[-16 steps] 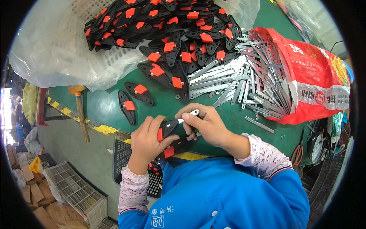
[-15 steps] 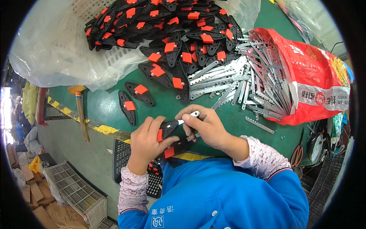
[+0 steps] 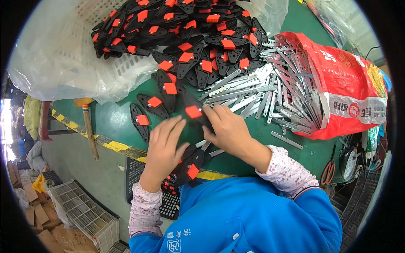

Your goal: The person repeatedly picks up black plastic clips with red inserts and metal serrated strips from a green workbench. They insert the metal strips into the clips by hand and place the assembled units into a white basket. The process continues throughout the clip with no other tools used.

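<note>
My right hand [image 3: 228,133] pinches the end of a black boat-shaped plastic part [image 3: 202,120] with a red tab, smeared by motion, over the green table. My left hand [image 3: 163,145] is just left of it, with fingers stretched out and apart, holding nothing I can see. Below the hands, at the table's near edge, lie other black parts [image 3: 184,173] with red tabs and toothed metal strips [image 3: 217,152] sticking out toward the right. Two loose black parts [image 3: 139,123] lie left of my hands.
A heap of black parts [image 3: 185,57] spills from a plastic-lined white basket [image 3: 84,55] at the back. Toothed metal strips [image 3: 253,90] pour from a red bag [image 3: 346,92] at right. A wooden-handled brush [image 3: 90,130] and scissors [image 3: 329,170] lie at the sides. A dark crate [image 3: 171,206] stands below the table edge.
My left hand has let go of the black part it held with a metal strip. The right hand has released that strip and now grips another black part, nearer the heap.
</note>
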`<state>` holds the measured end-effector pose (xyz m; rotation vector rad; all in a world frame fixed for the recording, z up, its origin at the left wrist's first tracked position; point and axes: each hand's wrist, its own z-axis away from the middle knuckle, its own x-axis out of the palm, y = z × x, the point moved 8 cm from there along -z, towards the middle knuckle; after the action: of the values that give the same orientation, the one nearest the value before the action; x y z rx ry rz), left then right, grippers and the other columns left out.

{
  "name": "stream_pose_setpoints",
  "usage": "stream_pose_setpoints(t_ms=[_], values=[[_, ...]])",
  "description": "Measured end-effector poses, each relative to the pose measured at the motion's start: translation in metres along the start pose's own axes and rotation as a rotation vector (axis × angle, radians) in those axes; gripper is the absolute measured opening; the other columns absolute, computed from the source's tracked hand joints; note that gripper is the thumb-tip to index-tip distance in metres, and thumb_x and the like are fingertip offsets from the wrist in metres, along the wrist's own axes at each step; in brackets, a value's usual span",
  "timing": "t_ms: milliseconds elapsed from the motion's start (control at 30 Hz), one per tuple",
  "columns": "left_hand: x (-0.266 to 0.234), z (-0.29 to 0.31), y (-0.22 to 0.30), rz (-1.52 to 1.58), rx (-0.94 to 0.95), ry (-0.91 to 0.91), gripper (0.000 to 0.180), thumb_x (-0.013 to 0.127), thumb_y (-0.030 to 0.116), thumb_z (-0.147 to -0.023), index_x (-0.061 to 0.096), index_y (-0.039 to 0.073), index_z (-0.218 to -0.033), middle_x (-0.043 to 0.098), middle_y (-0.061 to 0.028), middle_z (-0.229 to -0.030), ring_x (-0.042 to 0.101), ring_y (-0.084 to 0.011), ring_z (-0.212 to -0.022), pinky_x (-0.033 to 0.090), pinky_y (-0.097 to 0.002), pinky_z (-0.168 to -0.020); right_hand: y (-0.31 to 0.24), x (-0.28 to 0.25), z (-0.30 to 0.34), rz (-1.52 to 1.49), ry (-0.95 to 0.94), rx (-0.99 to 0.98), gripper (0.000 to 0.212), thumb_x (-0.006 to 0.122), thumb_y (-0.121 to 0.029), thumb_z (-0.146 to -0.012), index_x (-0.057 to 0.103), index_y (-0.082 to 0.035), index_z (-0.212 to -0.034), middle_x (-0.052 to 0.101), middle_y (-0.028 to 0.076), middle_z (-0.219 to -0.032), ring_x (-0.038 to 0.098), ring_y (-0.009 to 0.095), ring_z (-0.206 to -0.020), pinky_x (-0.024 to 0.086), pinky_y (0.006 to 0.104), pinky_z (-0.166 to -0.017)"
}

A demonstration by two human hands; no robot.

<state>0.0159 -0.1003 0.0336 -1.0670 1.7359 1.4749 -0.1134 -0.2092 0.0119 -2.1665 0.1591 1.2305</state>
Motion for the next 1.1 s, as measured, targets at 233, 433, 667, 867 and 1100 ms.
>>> stream_pose_setpoints(t_ms=[233,433,667,867,1100], values=[[0.016,-0.020,0.000,-0.049,0.084,-0.106,0.080,0.080,-0.001,-0.075,0.057,0.005,-0.151,0.064,-0.0134,-0.119,0.065,-0.0339,-0.112,0.051,-0.0464,-0.099,0.023,-0.027,-0.013,-0.217,0.027,-0.167,0.033,0.084,-0.018,-0.081,0.075,-0.009,-0.112,0.067,0.008,-0.101,0.064,0.031,-0.097,0.054,0.0437,-0.084],[-0.005,0.000,-0.015,-0.012,-0.096,0.051,0.081,0.082,0.003,-0.078,0.054,0.005,-0.154,0.058,-0.0172,-0.115,0.062,-0.0347,-0.103,0.054,-0.0426,-0.091,0.082,-0.018,-0.034,0.078,0.123,-0.063,0.018,0.082,-0.014,-0.080,0.073,-0.012,-0.095,0.065,0.002,-0.098,0.059,0.028,-0.099,0.044,0.0432,-0.089],[-0.002,0.019,-0.034,0.050,-0.195,0.016,0.074,0.080,0.003,-0.084,0.053,0.002,-0.153,0.059,-0.0199,-0.131,0.057,-0.0396,-0.119,0.048,-0.0462,-0.105,0.021,-0.006,-0.036,-0.249,-0.023,-0.209,0.014,0.074,-0.013,-0.091,0.066,-0.011,-0.103,0.063,0.005,-0.095,0.062,0.026,-0.096,0.043,0.0425,-0.090],[-0.005,0.015,-0.029,0.049,-0.148,0.022,0.072,0.081,0.001,-0.082,0.055,0.001,-0.149,0.060,-0.0196,-0.129,0.058,-0.0398,-0.117,0.049,-0.0460,-0.104,0.000,-0.010,-0.028,-0.187,-0.033,-0.225,0.014,0.075,-0.012,-0.090,0.066,-0.010,-0.100,0.064,0.005,-0.095,0.063,0.026,-0.092,0.044,0.0403,-0.083],[-0.007,0.014,-0.027,0.024,-0.121,0.034,0.074,0.082,0.000,-0.079,0.056,0.001,-0.148,0.061,-0.0189,-0.127,0.058,-0.0388,-0.116,0.050,-0.0457,-0.102,-0.001,-0.013,-0.026,-0.067,-0.068,-0.178,0.013,0.074,-0.013,-0.090,0.066,-0.008,-0.099,0.064,0.007,-0.095,0.063,0.028,-0.093,0.045,0.0413,-0.084]])
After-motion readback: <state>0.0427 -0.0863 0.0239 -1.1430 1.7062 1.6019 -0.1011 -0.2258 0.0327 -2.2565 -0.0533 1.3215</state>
